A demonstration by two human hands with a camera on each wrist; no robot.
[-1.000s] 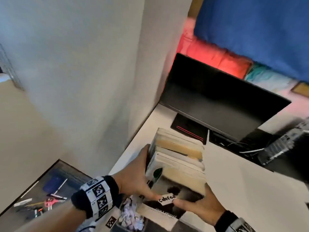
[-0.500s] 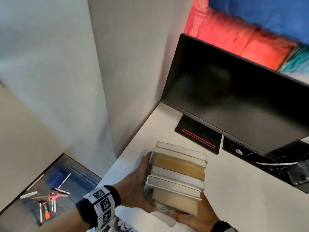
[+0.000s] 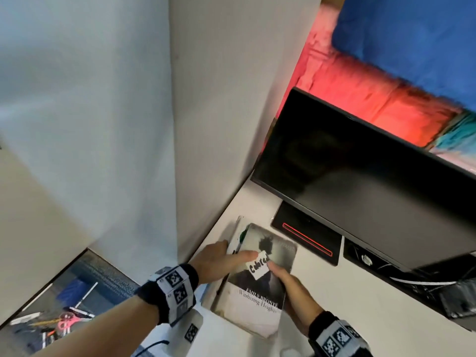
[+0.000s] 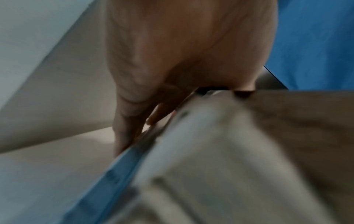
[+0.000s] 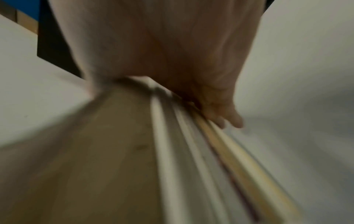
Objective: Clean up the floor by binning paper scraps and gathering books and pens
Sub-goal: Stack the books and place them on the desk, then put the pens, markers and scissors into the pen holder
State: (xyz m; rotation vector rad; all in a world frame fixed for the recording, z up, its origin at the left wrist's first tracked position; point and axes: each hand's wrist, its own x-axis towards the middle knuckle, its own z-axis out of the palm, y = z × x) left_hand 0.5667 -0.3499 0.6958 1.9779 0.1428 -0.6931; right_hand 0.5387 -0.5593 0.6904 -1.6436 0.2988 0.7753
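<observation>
A stack of books [image 3: 253, 295] lies flat on the white desk [image 3: 360, 318] near its left corner. The top cover reads Wuthering Heights and carries a white handwritten label [image 3: 258, 265]. My left hand [image 3: 219, 261] grips the stack's left side, thumb on the cover. My right hand [image 3: 293, 287] grips the right side, thumb beside the label. In the left wrist view the fingers [image 4: 126, 128] run down the blurred book edges [image 4: 220, 151]. The right wrist view has fingers [image 5: 220, 115] against the page edges [image 5: 172, 151]. Pens and pink scissors [image 3: 61, 318] lie on the floor at lower left.
A black monitor [image 3: 360, 176] stands on its base [image 3: 306, 235] just behind the books. White wall panels [image 3: 219, 112] close off the desk's left side. Cables and dark gear [image 3: 425, 287] sit at the right. A white tagged device [image 3: 190, 331] lies at the desk's front edge.
The stack was held tilted with its page edges toward me. It has come down flat onto the desk, cover up, with both hands still on its sides.
</observation>
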